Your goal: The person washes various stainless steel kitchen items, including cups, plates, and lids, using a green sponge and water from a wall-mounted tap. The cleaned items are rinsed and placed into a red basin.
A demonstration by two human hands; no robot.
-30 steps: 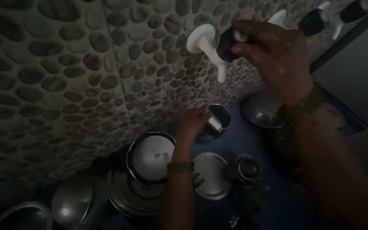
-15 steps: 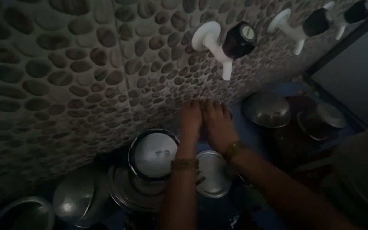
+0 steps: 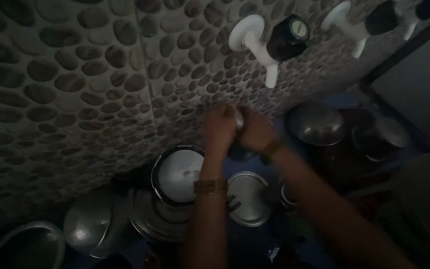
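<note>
Behind the fingers rises a wall [image 3: 75, 89] of rounded pebble tiles, dim, carrying two white taps [image 3: 260, 47] above them. Below the fingers lie about seven steel vessels and lids [image 3: 177, 174] on a dark floor. The left hand [image 3: 220, 127] and right hand [image 3: 255, 132] are clenched together around one small steel cup [image 3: 238, 119], under the nearer tap.

Just one view here, a head-worn camera looking steeply down along a pebble-tiled wall [image 3: 75, 89] to the floor [image 3: 255, 244]. It sits fairly close, above the person's forearms, facing the wall, with a white tap [image 3: 260, 47] near the top edge.
</note>
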